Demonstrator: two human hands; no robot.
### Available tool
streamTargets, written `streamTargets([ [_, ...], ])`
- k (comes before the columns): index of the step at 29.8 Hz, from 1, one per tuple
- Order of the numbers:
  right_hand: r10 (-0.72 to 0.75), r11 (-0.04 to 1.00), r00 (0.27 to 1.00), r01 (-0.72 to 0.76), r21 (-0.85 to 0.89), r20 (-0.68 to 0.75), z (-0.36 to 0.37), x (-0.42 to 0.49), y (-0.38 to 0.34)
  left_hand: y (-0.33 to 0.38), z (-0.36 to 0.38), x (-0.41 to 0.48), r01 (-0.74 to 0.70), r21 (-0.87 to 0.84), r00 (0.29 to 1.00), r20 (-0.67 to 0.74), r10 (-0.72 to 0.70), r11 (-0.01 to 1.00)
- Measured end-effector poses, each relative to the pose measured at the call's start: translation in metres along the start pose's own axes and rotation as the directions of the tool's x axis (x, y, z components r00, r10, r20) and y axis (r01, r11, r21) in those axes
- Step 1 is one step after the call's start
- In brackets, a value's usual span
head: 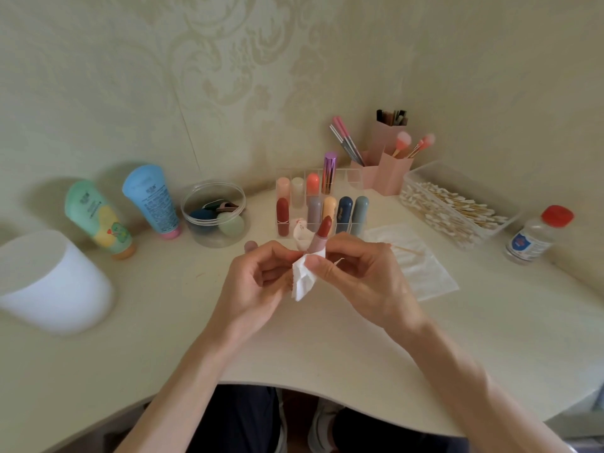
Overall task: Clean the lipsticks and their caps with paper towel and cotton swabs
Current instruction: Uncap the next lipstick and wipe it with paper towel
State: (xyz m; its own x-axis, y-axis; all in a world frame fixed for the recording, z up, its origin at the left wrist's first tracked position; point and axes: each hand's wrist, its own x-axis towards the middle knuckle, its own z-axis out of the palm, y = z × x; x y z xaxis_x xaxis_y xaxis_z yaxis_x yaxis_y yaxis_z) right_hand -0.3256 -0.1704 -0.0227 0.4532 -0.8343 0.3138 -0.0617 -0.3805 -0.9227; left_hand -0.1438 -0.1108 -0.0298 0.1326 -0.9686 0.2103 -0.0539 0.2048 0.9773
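An uncapped lipstick (319,237) is held above the middle of the desk (359,338), just in front of the clear organizer (322,207), its brick-red bullet pointing up and away and its pale pink tube running down into a folded white paper towel (303,280). The left hand (258,282) is curled, fingers pinched onto the towel from the left; the right hand (362,276) is closed too, thumb and forefinger pressing towel and tube base, with a thin cotton swab (338,263) tucked among its fingers. The tube looks matte and the bullet smooth; faint reddish marks show on a bit of towel just behind it. Below the hands the desk lies bare down to its curved front edge, which dips inward over the person's lap. To the right, a flat sheet of paper towel (421,273) lies just beside the right hand with another swab (407,250) on it; beyond stand a clear box of cotton swabs (451,207) and a small red-capped bottle (536,235). Left are a round clear tub (214,212), two upright tubes (150,201) and a white bin (52,282), well apart from the hands. The lipstick's lower end is hidden in the towel, a pinkish cap (251,246) peeks out behind the left hand, and the labels are too blurred to read.
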Motion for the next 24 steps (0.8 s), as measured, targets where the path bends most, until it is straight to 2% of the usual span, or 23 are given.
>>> streamTargets([
  [5, -0.067, 0.994, 0.996, 0.061, -0.09, -0.062, 0.009, 0.002, 0.001, -0.001, 0.001, -0.001, -0.072, 0.07, 0.997, -0.034, 0.075, 0.995],
  [7, -0.067, 0.996, 0.995, 0.062, -0.065, -0.073, 0.01, 0.003, 0.001, 0.0, 0.001, -0.001, -0.068, 0.072, 0.996, -0.048, 0.071, 0.995],
  [11, -0.06, 0.997, 0.996, 0.063, 0.039, -0.071, 0.005, 0.001, 0.002, 0.006, 0.002, -0.001, 0.111, -0.058, 0.994, 0.021, -0.109, 0.992],
  [13, -0.058, 0.994, 0.995, 0.065, 0.087, -0.079, 0.004, 0.001, 0.0, 0.006, 0.002, 0.0, 0.138, -0.067, 0.989, 0.055, -0.135, 0.988],
  [18, -0.05, 0.997, 0.992, 0.056, 0.056, -0.117, 0.009, 0.0, 0.006, 0.004, 0.0, -0.002, 0.078, 0.061, 0.994, -0.081, -0.073, 0.995],
  [21, -0.034, 0.997, 0.99, 0.042, 0.06, -0.137, 0.014, 0.002, 0.005, 0.004, 0.002, -0.003, 0.057, 0.068, 0.984, -0.173, -0.045, 0.996],
  [24, -0.021, 0.995, 0.992, 0.033, 0.096, -0.121, 0.01, 0.001, 0.004, 0.004, 0.003, -0.002, 0.058, 0.022, 0.99, -0.133, -0.054, 0.998],
])
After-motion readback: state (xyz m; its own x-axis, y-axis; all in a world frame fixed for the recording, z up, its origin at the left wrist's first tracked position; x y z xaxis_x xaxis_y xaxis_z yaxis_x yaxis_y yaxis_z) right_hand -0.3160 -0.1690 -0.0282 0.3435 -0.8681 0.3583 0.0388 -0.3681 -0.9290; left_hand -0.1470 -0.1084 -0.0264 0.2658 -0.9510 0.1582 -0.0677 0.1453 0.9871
